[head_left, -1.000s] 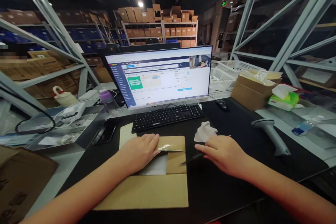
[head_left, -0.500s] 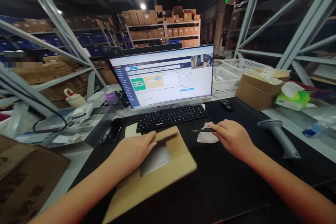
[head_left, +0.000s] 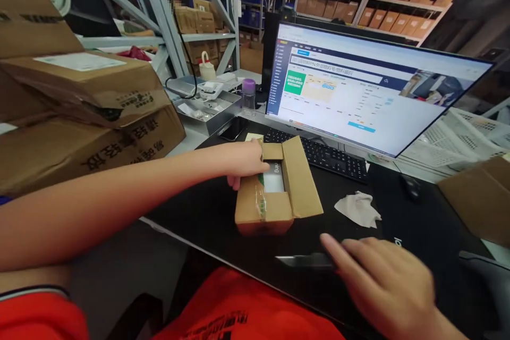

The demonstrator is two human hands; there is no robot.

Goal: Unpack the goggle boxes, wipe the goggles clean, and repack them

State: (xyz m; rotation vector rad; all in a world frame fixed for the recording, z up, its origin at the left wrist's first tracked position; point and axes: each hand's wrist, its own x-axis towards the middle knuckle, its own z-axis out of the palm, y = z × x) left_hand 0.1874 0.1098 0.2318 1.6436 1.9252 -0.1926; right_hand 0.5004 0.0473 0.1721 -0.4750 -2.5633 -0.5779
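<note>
A small cardboard box (head_left: 265, 227) sits on the black desk mat, its flap raised on the right side. Inside it a grey-and-white item (head_left: 273, 179) with printed letters shows in part. My left hand (head_left: 249, 160) grips the box at its far left edge, the fingertips partly hidden. Nearer the front, my right hand (head_left: 386, 279) is closed round a utility knife (head_left: 308, 261), whose bare blade points left, apart from the box. A crumpled white tissue (head_left: 358, 209) lies on the mat between the box and my right hand.
Behind the box stand a keyboard (head_left: 334, 162) and a lit monitor (head_left: 338, 90). A mouse (head_left: 410, 187) and a barcode scanner (head_left: 484, 276) are at right. Large cartons (head_left: 131, 133) are stacked at left, near a grey tray (head_left: 209, 111), a phone (head_left: 234, 128) and a purple-capped bottle (head_left: 248, 96).
My view has swung left and down. The box has turned and its opening faces up more. The right hand with the knife has come nearer me, away from the tissue.
</note>
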